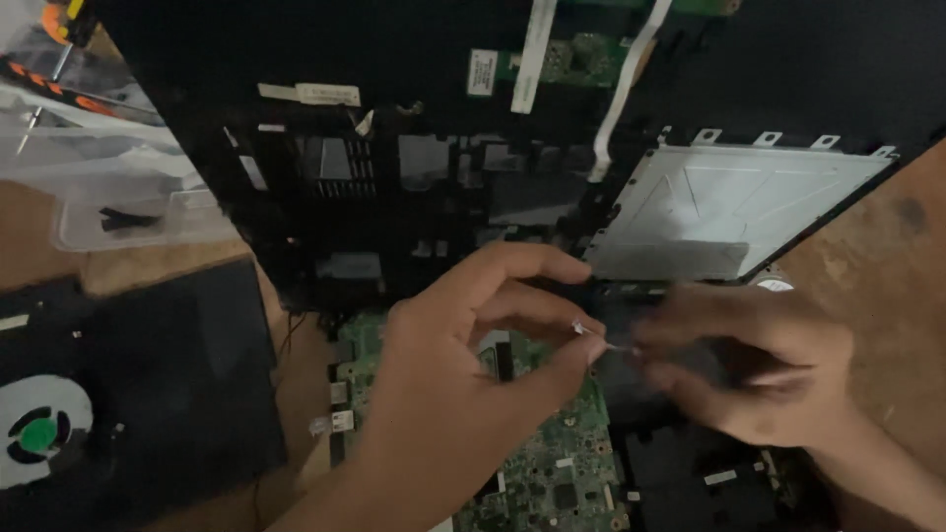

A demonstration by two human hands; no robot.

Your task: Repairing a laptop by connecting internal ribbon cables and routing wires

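An opened black laptop chassis (414, 197) lies on a wooden table, its green motherboard (552, 473) exposed at the near side. My left hand (463, 365) hovers over the motherboard with thumb and forefinger pinched on a tiny pale part (583, 330). My right hand (749, 369), blurred, comes in from the right and touches the same small part with its fingertips; what it holds, if anything, is unclear. A silver touchpad plate (729, 202) sits just beyond both hands. Two white ribbon cables (621, 99) run down from the chassis's far edge.
A clear plastic tray (118, 187) with screwdrivers stands at the far left. A black panel (158, 374) with a round cooling fan (39, 433) lies at the near left. Bare wooden tabletop (877, 256) shows on the right.
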